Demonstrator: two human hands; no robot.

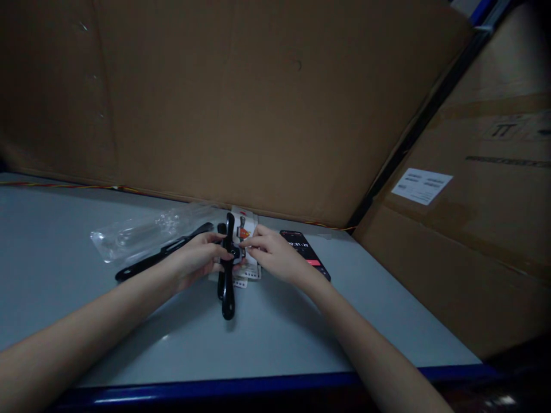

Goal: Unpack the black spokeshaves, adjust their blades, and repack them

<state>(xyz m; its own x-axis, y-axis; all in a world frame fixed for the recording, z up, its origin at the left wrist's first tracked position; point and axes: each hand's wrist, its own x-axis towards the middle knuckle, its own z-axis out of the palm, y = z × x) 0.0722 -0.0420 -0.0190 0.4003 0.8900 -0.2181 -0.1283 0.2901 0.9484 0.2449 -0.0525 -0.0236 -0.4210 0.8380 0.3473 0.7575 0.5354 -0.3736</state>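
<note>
A black two-handled tool, by its shape a spokeshave (228,289), is held with its handles pointing toward and away from me. My left hand (202,255) grips its middle from the left, fingers closed around it. From the other side, my right hand (269,249) has its fingertips pinched at the tool's centre; whatever small part lies between them is hidden. A second black handle shows close behind on the left, partly covered. Another long black tool (144,265) lies slantwise beyond my left forearm. Printed cards (252,269) lie beneath and behind the held tool.
Clear plastic packaging (129,232) lies at the back left. A phone (307,252) showing a timer rests to the right of my right hand. Tall cardboard (258,115) walls off the back, and a cardboard box (451,258) stands at right. The grey tabletop (258,344) has a blue front edge.
</note>
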